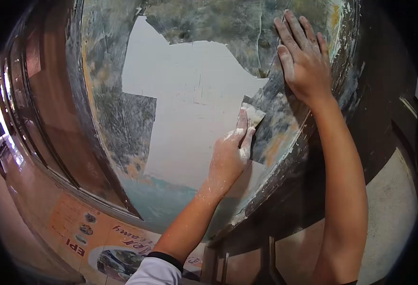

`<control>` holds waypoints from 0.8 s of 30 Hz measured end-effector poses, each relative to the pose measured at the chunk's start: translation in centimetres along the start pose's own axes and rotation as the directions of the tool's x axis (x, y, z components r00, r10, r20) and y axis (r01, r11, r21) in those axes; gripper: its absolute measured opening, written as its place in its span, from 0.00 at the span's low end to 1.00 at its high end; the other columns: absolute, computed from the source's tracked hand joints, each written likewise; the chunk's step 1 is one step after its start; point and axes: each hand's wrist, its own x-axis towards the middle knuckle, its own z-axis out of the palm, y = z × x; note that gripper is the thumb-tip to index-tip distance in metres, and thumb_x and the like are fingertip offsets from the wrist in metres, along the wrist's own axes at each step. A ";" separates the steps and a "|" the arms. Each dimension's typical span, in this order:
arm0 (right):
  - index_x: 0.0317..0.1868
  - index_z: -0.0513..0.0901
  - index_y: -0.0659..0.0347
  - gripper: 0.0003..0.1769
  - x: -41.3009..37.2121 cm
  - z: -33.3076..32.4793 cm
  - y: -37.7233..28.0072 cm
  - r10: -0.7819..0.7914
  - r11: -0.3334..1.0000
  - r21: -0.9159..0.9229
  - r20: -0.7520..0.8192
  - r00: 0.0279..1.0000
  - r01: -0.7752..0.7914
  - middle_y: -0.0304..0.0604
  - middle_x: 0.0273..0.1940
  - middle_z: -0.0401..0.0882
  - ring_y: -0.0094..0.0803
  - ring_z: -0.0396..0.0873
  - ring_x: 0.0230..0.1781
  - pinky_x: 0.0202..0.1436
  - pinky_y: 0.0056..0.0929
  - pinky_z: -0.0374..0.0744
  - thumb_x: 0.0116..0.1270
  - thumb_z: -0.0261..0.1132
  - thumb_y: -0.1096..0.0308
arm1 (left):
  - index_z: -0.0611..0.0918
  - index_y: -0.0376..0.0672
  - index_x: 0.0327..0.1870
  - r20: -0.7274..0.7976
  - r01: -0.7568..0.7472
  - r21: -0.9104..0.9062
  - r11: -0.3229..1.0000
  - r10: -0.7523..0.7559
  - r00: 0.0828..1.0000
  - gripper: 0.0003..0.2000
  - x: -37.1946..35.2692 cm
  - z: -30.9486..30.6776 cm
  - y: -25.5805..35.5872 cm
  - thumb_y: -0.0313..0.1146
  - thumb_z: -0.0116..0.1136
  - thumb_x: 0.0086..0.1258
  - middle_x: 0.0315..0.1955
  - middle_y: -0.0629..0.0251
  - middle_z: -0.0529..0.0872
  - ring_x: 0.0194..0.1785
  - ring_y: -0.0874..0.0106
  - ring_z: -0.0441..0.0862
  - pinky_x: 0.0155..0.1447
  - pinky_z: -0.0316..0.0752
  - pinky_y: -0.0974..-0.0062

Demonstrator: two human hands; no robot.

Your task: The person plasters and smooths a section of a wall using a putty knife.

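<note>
1. White filler [190, 109] covers the middle of a worn panel [118, 123], spread in a broad, jagged-edged patch over mottled blue-green and ochre paint.
2. The person's left hand [228, 159], dusted white over the knuckles and wrist, is closed around a scraper [262, 137]. Its flat blade lies against the panel at the right edge of the filler patch, and a dab of white paste sits at the blade's upper end.
3. The right hand [306, 61] is open, palm flat and fingers spread. It presses on bare old paint near the panel's upper right edge, just above and to the right of the scraper. It holds nothing.
4. The two hands are near each other but do not touch. The scraper lies between the filler and the right forearm.
5. A dark brown wooden frame [61, 118] runs round the panel, with flecks of white along its right rim.
6. The left arm comes up from the bottom of the view and shows a white sleeve [154, 273] with a dark cuff. The right arm is bare and runs up the right side.
7. Below the panel's lower left corner lies an orange printed banner [90, 232] with red lettering, only partly readable.
</note>
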 end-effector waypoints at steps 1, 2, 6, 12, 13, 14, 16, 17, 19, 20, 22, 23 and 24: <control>0.81 0.66 0.33 0.31 0.0 0.2 0.1 0.004 1.000 -0.001 -0.005 1.000 -0.004 0.31 0.83 0.59 0.42 0.56 0.84 0.84 0.57 0.52 0.80 0.54 0.57 | 0.70 0.40 0.77 0.001 -0.005 0.003 1.000 0.005 1.000 0.27 0.2 0.1 -0.1 0.33 0.60 0.79 0.35 0.37 0.85 0.39 0.38 0.83 0.41 0.75 0.49; 0.81 0.66 0.33 0.31 0.0 0.5 0.0 0.013 0.999 -0.030 -0.025 1.000 -0.014 0.31 0.83 0.59 0.42 0.55 0.84 0.84 0.58 0.52 0.80 0.54 0.57 | 0.70 0.39 0.77 0.001 -0.007 0.023 1.000 0.007 1.000 0.27 0.4 0.2 -0.1 0.32 0.60 0.78 0.36 0.37 0.85 0.39 0.41 0.85 0.41 0.77 0.57; 0.81 0.66 0.32 0.30 0.1 0.7 -0.3 0.028 0.999 -0.038 -0.046 0.999 -0.029 0.31 0.83 0.59 0.43 0.55 0.84 0.84 0.60 0.51 0.80 0.54 0.57 | 0.73 0.37 0.74 -0.005 -0.045 0.116 0.992 0.046 0.999 0.25 1.6 0.3 0.5 0.31 0.61 0.78 0.34 0.37 0.85 0.39 0.42 0.86 0.40 0.79 0.62; 0.81 0.64 0.29 0.31 0.0 0.4 -0.4 0.049 0.998 -0.035 -0.039 0.998 -0.051 0.27 0.83 0.58 0.40 0.54 0.84 0.85 0.58 0.48 0.80 0.54 0.55 | 0.70 0.33 0.75 -0.033 0.013 0.001 1.000 -0.013 0.999 0.27 1.4 0.3 1.4 0.31 0.61 0.78 0.38 0.34 0.86 0.44 0.53 0.92 0.44 0.81 0.68; 0.81 0.64 0.29 0.31 0.0 0.4 -0.4 0.045 0.998 -0.035 -0.042 0.998 -0.047 0.27 0.83 0.58 0.40 0.54 0.84 0.85 0.58 0.48 0.80 0.54 0.55 | 0.70 0.33 0.75 -0.038 0.011 0.000 1.000 -0.011 0.999 0.27 1.7 0.3 1.6 0.31 0.61 0.78 0.38 0.34 0.86 0.44 0.53 0.92 0.44 0.81 0.68; 0.81 0.64 0.29 0.31 0.0 0.3 -0.5 0.053 0.998 -0.032 -0.032 0.998 -0.054 0.27 0.83 0.58 0.40 0.54 0.84 0.85 0.58 0.49 0.80 0.54 0.55 | 0.70 0.34 0.75 -0.022 0.018 0.011 1.000 -0.017 1.000 0.27 2.0 0.2 1.9 0.31 0.61 0.79 0.38 0.34 0.86 0.44 0.52 0.92 0.44 0.81 0.68; 0.81 0.64 0.29 0.31 0.0 0.3 -0.5 0.063 0.997 -0.044 -0.023 0.998 -0.064 0.27 0.83 0.58 0.40 0.54 0.84 0.85 0.58 0.49 0.80 0.54 0.56 | 0.70 0.35 0.75 0.038 0.024 0.097 0.995 -0.027 0.999 0.26 2.2 -0.2 2.1 0.31 0.60 0.79 0.40 0.34 0.86 0.46 0.51 0.91 0.44 0.81 0.68; 0.81 0.64 0.29 0.31 0.1 0.3 -0.5 0.062 0.997 -0.041 -0.025 0.998 -0.063 0.27 0.83 0.58 0.40 0.54 0.84 0.85 0.58 0.49 0.80 0.54 0.56 | 0.70 0.35 0.75 0.035 0.024 0.099 0.995 -0.027 0.999 0.26 2.0 -0.1 1.8 0.31 0.60 0.79 0.40 0.34 0.86 0.46 0.51 0.91 0.44 0.81 0.68; 0.81 0.64 0.29 0.31 0.1 0.3 -0.6 0.062 0.998 -0.028 -0.030 0.998 -0.063 0.27 0.83 0.58 0.39 0.55 0.84 0.85 0.58 0.49 0.80 0.55 0.56 | 0.71 0.35 0.75 -0.046 0.011 0.041 0.999 -0.009 0.999 0.26 1.6 0.2 1.6 0.31 0.60 0.79 0.39 0.34 0.86 0.46 0.49 0.91 0.44 0.81 0.67; 0.81 0.64 0.29 0.31 0.1 0.3 -0.6 0.067 0.997 -0.046 -0.023 0.997 -0.068 0.27 0.83 0.58 0.39 0.55 0.84 0.85 0.57 0.49 0.79 0.55 0.56 | 0.71 0.35 0.75 -0.029 0.030 0.041 0.999 -0.028 0.999 0.26 1.7 0.2 1.6 0.31 0.60 0.79 0.39 0.33 0.86 0.46 0.50 0.91 0.44 0.81 0.68; 0.81 0.64 0.29 0.31 0.0 0.4 -0.5 0.070 0.997 -0.040 -0.030 0.997 -0.071 0.27 0.83 0.58 0.39 0.55 0.84 0.85 0.57 0.49 0.79 0.55 0.56 | 0.71 0.35 0.75 0.004 0.028 0.033 0.999 -0.028 1.000 0.26 2.6 -0.2 2.2 0.31 0.60 0.79 0.39 0.33 0.85 0.46 0.50 0.91 0.44 0.81 0.69; 0.81 0.65 0.29 0.31 -0.1 0.5 -0.6 0.069 0.997 -0.029 -0.036 0.997 -0.070 0.27 0.83 0.58 0.39 0.55 0.84 0.85 0.57 0.49 0.79 0.55 0.56 | 0.71 0.35 0.75 0.033 0.032 0.026 0.999 -0.033 0.999 0.26 2.8 -0.4 2.3 0.31 0.60 0.79 0.39 0.32 0.85 0.46 0.49 0.91 0.44 0.81 0.70; 0.81 0.64 0.29 0.31 0.0 0.4 -0.6 0.069 0.998 -0.011 -0.051 0.996 -0.070 0.27 0.83 0.58 0.38 0.55 0.84 0.85 0.57 0.48 0.79 0.55 0.56 | 0.71 0.34 0.75 0.039 0.064 0.031 0.997 -0.065 0.997 0.27 2.8 -0.3 2.2 0.31 0.61 0.78 0.39 0.31 0.84 0.45 0.58 0.93 0.44 0.80 0.71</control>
